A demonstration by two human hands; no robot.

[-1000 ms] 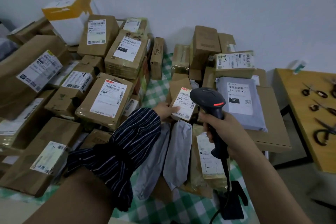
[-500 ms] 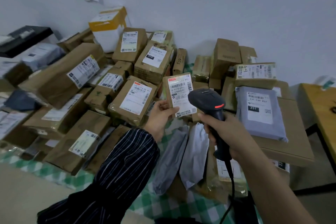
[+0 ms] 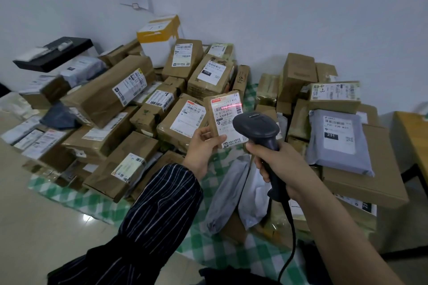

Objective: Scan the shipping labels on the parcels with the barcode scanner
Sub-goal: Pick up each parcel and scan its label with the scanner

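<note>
Above the parcel pile on the checked floor cloth (image 3: 92, 199), left hand (image 3: 203, 143) held the small parcel (image 3: 225, 120) upright, grip closed on its lower left edge, thumb on the label. Right hand (image 3: 280, 164) had its grip wrapped round the barcode scanner (image 3: 257, 127) handle. Change vs 0.5 s ago: red scan line (image 3: 231, 106) now lay across the label's barcode. Likely the read was in progress. Label top read "411". Grey mailer (image 3: 338, 146) read "231"; box (image 3: 333, 92) behind it had "4-3" handwritten.
</note>
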